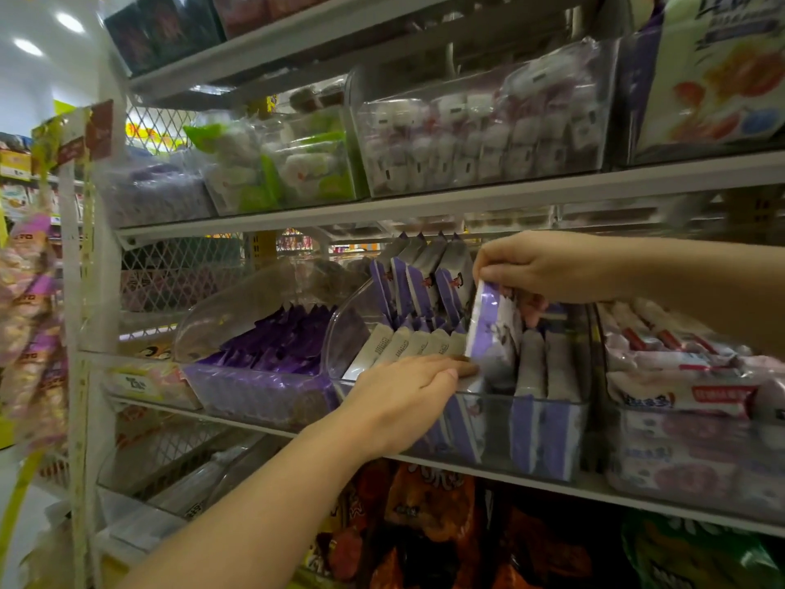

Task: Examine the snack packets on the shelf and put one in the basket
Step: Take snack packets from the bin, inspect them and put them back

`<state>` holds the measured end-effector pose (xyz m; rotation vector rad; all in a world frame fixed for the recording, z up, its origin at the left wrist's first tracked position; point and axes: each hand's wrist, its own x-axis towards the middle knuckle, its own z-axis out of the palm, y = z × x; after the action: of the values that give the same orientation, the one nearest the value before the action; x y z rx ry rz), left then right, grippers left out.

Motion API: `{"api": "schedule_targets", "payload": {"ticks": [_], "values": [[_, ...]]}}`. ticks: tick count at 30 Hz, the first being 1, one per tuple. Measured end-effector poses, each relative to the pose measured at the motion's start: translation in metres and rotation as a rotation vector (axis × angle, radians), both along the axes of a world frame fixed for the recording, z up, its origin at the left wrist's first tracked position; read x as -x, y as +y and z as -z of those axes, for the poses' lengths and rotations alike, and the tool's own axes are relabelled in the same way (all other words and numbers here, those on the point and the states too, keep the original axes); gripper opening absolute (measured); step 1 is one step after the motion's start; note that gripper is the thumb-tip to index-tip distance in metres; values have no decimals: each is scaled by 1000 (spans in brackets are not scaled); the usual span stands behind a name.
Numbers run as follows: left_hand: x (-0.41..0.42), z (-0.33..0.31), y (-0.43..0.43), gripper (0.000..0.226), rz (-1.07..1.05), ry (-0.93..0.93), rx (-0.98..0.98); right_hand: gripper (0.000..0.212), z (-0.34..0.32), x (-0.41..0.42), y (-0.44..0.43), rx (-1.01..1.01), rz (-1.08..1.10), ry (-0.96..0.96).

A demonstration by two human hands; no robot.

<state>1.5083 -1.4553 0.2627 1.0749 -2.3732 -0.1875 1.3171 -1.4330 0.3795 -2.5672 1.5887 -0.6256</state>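
A purple-and-white snack packet [495,329] stands partly lifted out of a clear plastic bin [548,431] on the middle shelf. My right hand [548,267] pinches its top edge from above. My left hand [408,397] rests flat with straight fingers on the row of packets [408,346] at the bin's front left, fingertips next to the lifted packet. More upright purple-and-white packets [424,274] fill the back of the same bin. No basket is in view.
A clear bin of dark purple packets [272,354] sits to the left; white-and-red packets [679,376] lie to the right. Upper shelf bins [480,133] hold wrapped sweets. Orange and dark bags [429,525] fill the shelf below. A wire rack [80,291] stands at left.
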Motion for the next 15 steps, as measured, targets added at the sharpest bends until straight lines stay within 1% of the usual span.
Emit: {"api": "schedule_targets", "payload": {"ticks": [2, 5, 6, 9, 11, 13, 15], "values": [[0, -1, 4, 42, 18, 122, -61, 20, 3, -3, 5, 85, -2, -79], [-3, -5, 11, 37, 81, 366, -149, 22, 7, -3, 12, 271, 27, -156], [-4, -6, 14, 37, 85, 432, -139, 22, 6, -1, 14, 314, 38, -214], [-5, -13, 24, 39, 50, 587, -28, 22, 5, 0, 22, 476, 57, -392], [-6, -19, 33, 46, 45, 667, -44, 22, 10, -4, 29, 565, 42, -493], [-7, -24, 43, 53, 40, 713, -152, 20, 20, -12, 40, 607, 1, -563], [-9, -27, 52, 58, 23, 757, -329, 19, 33, -23, 52, 609, -54, -615]]}}
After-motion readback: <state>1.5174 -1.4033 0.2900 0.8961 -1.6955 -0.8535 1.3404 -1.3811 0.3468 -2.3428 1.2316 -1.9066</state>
